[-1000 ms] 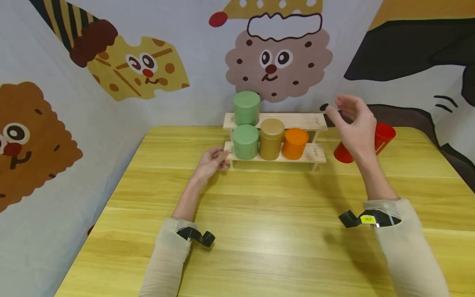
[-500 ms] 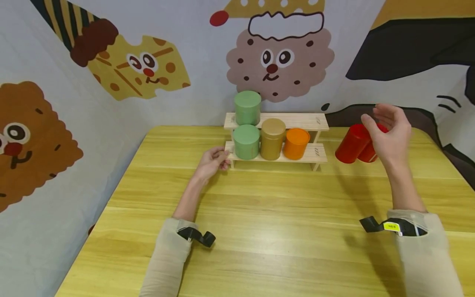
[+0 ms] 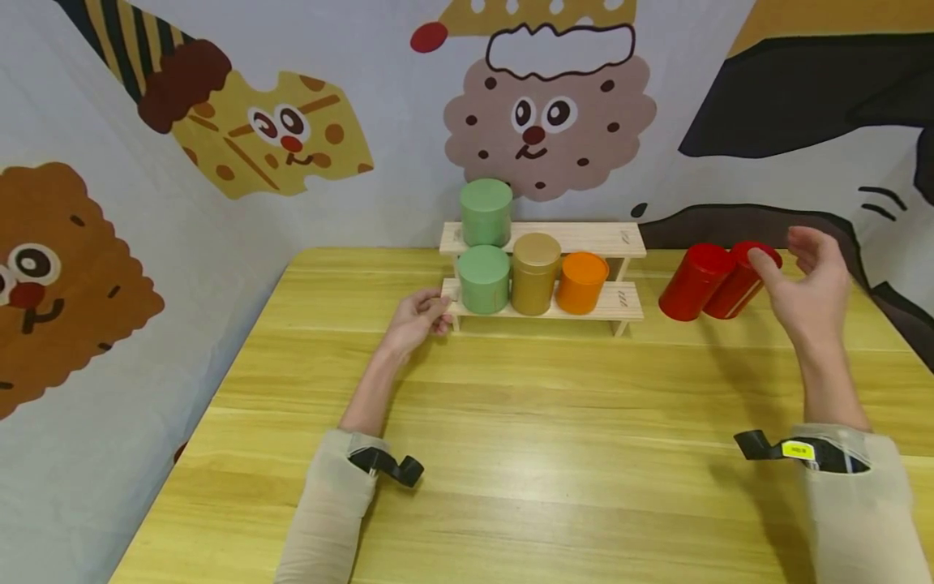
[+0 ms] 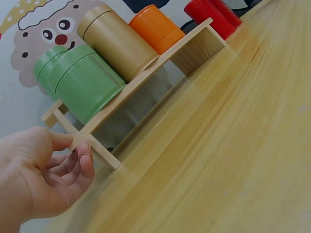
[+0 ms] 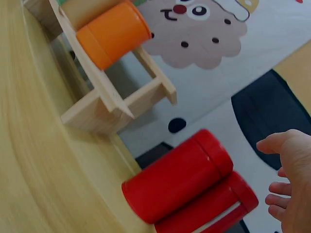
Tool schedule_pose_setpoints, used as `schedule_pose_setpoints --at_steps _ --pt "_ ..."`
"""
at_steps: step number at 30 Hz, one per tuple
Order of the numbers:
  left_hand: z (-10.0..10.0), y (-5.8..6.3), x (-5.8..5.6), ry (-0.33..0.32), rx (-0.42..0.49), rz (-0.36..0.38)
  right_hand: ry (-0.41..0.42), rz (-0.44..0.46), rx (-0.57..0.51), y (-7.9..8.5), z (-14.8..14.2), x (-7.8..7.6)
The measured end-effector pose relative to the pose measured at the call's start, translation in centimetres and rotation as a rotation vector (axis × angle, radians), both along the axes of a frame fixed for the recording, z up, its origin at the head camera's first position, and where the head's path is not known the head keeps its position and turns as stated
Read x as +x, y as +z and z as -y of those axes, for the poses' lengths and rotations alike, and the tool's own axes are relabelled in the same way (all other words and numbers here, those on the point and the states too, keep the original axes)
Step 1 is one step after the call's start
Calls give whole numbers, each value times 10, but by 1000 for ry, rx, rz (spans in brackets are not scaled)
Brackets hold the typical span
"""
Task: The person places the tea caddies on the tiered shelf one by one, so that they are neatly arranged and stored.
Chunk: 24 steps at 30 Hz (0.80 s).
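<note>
My left hand [image 3: 417, 323] pinches the left end of the lower shelf of a two-tier wooden rack [image 3: 613, 304], thumb on top and fingers beneath. On that lower tier stand a green canister [image 3: 485, 281], a taller gold canister [image 3: 535, 276] and an orange canister [image 3: 581, 284]. Another green canister [image 3: 485, 214] stands on the upper tier at the left. Right of the rack, two red canisters [image 5: 177, 177] stand side by side on the table. My right hand [image 3: 813, 296] hovers beside the right-hand one, thumb and fingers apart, holding nothing; whether the thumb touches its lid I cannot tell.
The yellow wood-grain table [image 3: 511, 454] extends in front of the rack. A cloth backdrop [image 3: 394, 219] with cartoon figures rises behind and along the left side.
My right hand has moved right and slightly down, from in front of the red canisters to their right side, uncovering both. The left hand stays on the rack.
</note>
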<state>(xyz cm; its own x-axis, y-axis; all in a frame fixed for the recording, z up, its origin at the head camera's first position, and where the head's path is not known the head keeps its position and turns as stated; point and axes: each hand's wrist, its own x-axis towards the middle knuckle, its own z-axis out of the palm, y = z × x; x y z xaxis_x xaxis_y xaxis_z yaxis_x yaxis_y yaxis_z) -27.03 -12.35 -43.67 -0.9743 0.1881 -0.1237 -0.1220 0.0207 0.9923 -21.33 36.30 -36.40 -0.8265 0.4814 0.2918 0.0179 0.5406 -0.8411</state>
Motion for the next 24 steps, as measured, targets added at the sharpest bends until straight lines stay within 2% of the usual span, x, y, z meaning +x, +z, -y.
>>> schedule_pose_setpoints --at_steps 6,12,17,24 --pt "0 -1 -1 5 4 -5 25 114 22 -10 -10 2" --pt "0 -2 -1 4 7 -6 111 175 17 -21 -18 2" --pt "0 -2 -1 1 8 -6 144 183 38 -29 -21 0" --pt "1 -3 -1 -4 8 -10 124 162 57 -36 -21 -6"
